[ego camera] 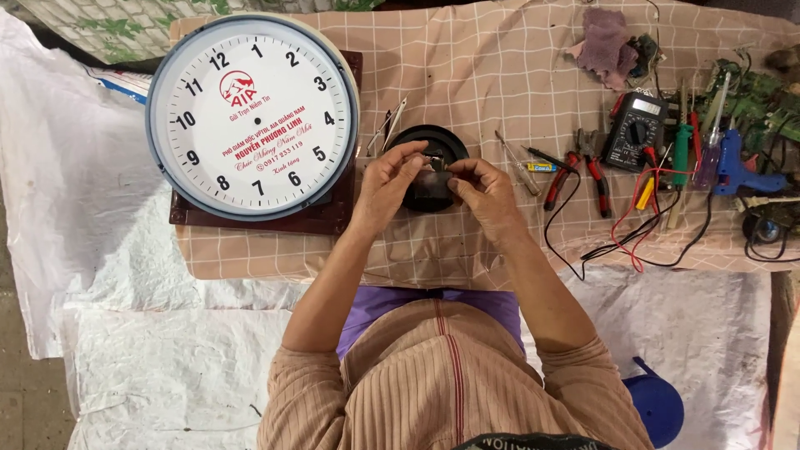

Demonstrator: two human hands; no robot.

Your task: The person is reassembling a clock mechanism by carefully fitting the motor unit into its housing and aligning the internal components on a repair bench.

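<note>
- The left hand (390,179) pinches with thumb and fingertips a tiny metallic part (432,158); the part is too small to tell what it is.
- The right hand (482,190) is curled around a small black block (432,193), gripping it from the right side; the fingers cover most of it, so its shape is hard to make out.
- Both hands meet just above a black round dish (437,142) that lies on the checked cloth (483,67); the hands hide the near half of the dish.
- Left of the hands lies a large round wall clock (252,117), face up, with a white dial and a pale blue rim. It rests on a dark brown board (321,218), of which only the edges show.
- Between the clock and the dish lie tweezers (387,127), thin and partly blurred.
- Right of the hands lie a slim screwdriver (517,164), red-handled pliers (575,171), a black multimeter (635,129) with red and black leads (633,233), a green-handled screwdriver (682,146) and a blue glue gun (737,165).
- At the far right, green circuit boards (754,100) lie in a jumble, cut off by the frame edge.
- A purple rag (604,46) lies at the top of the cloth.
- A blue round thing (657,404) near the person's right elbow is partly hidden by the sleeve.
</note>
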